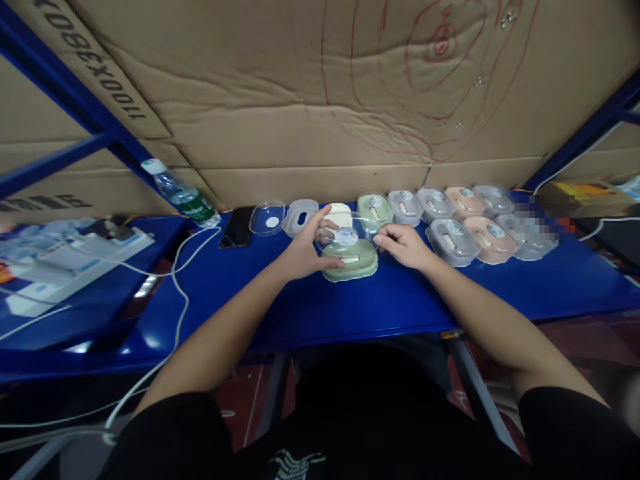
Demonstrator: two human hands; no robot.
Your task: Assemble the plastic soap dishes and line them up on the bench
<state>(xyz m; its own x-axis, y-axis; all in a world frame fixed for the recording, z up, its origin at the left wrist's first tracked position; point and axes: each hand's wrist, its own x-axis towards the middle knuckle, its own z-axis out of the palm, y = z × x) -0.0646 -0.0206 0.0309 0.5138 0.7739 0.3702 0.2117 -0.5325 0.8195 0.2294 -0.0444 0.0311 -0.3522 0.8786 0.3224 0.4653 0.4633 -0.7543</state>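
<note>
A clear lid (363,233) with a round label is held tilted above a green box (353,267) on the blue table. My left hand (313,247) grips the lid's left side, thumb low near the box and fingers at the upper edge. At the lid's right edge, my right hand (401,245) pinches with thumb and forefinger. Behind them sits a cream piece (339,212), partly hidden by the lid and my left hand. A grey tray (294,223) with an oval opening and another clear lid (265,220) lie to the left.
Several lidded boxes in green (375,209), grey (453,243) and pink (493,241) stand at the right. A phone (236,228), a bottle (187,200), white cables (183,300) and a power strip (75,267) are at the left. Cardboard (280,80) rises behind.
</note>
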